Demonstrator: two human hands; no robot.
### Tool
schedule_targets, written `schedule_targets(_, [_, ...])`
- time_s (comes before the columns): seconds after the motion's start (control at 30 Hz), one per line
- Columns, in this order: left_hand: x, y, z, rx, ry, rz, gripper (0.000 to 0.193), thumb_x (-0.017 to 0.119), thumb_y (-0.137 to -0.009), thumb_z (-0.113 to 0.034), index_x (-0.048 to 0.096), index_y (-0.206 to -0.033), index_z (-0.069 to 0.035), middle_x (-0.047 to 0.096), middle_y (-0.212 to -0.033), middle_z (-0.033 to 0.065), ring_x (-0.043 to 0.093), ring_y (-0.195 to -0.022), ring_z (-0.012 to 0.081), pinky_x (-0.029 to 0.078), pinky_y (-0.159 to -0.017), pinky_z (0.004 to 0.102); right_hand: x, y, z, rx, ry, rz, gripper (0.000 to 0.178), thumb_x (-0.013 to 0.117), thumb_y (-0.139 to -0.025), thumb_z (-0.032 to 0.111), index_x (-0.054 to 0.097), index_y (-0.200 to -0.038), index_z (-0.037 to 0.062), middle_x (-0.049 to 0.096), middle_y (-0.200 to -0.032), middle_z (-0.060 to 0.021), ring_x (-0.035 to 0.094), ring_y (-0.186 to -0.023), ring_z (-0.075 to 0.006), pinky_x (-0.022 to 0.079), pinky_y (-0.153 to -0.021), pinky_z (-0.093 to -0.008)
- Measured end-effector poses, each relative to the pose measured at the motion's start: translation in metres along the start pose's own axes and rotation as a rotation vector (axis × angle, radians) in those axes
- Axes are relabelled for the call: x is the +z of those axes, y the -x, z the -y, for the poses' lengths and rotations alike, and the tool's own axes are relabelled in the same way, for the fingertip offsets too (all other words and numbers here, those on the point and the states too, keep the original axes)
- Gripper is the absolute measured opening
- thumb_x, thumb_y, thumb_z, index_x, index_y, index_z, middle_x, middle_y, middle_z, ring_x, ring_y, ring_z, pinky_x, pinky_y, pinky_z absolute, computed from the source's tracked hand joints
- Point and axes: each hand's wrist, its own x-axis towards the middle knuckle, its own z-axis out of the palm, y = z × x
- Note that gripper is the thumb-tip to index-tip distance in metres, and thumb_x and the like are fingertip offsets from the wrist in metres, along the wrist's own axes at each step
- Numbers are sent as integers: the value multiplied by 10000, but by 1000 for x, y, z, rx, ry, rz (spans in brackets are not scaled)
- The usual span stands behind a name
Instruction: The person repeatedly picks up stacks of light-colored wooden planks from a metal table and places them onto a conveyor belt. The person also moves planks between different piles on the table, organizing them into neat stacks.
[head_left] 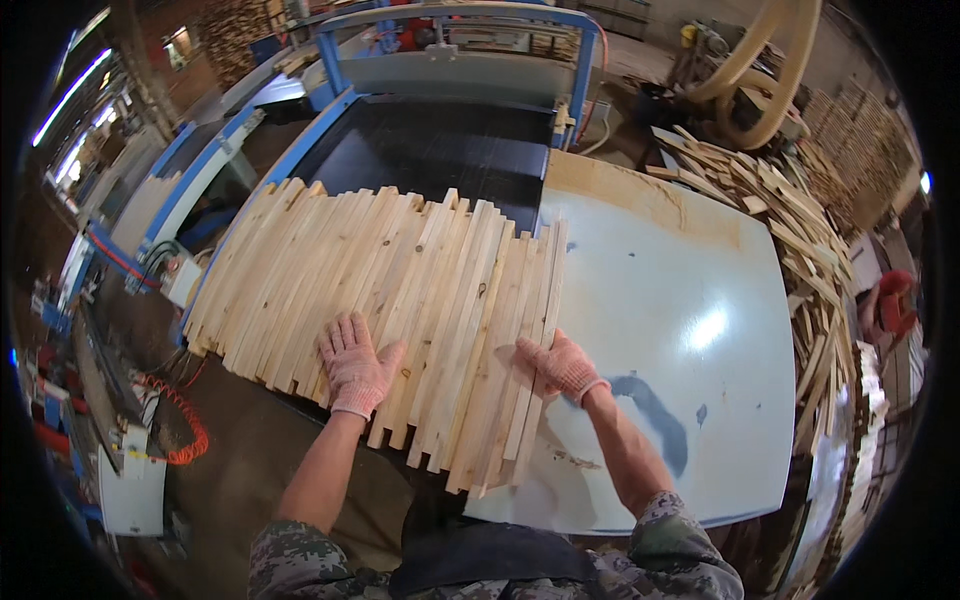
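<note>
A wide row of pale wooden slats (400, 290) lies side by side across a black conveyor belt (440, 150) and the edge of a light blue table (680, 330). My left hand (353, 366), in a pinkish knit glove, rests flat on the slats near their front ends with fingers spread. Also gloved, my right hand (560, 366) presses against the right side of the row, fingers against the outermost slats. Neither hand grips a slat.
A blue-framed machine (450, 40) stands behind the belt. Loose slats lie heaped (800, 240) along the table's right side. An orange coiled hose (180, 430) hangs at the lower left. Another person's red-gloved hand (893, 300) shows at the far right.
</note>
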Motion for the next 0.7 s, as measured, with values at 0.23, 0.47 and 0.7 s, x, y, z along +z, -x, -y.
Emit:
schedule_targets(0.23, [-24,8,9,128,230,36,1027,622,-970,-632,200,-1698,-44,188,-1750,270,116,-1633,438,24,-1313,609,21,24,38,119,438,-339,988,680,-881,737,435,-1486,-5,651,-1355,-256,682,-1214,-414,555,-1008,-480])
schedule_targets(0.47, [-24,1,93,291,1212,148,835,713,-992,-337,320,-1650,-6,323,-1708,234,292,-1596,357,286,-1291,441,62,37,73,179,336,-492,1093,805,-810,582,301,-1627,59,547,-1459,-298,625,-1283,-464,542,-1062,-490])
schedule_targets(0.7, [-32,-81,267,96,987,-214,777,733,-961,-257,395,-1630,-52,415,-1661,232,406,-1532,339,344,-1253,443,55,33,56,221,386,-547,1087,788,-778,498,297,-1651,74,541,-1489,-309,633,-1285,-446,538,-1077,-491])
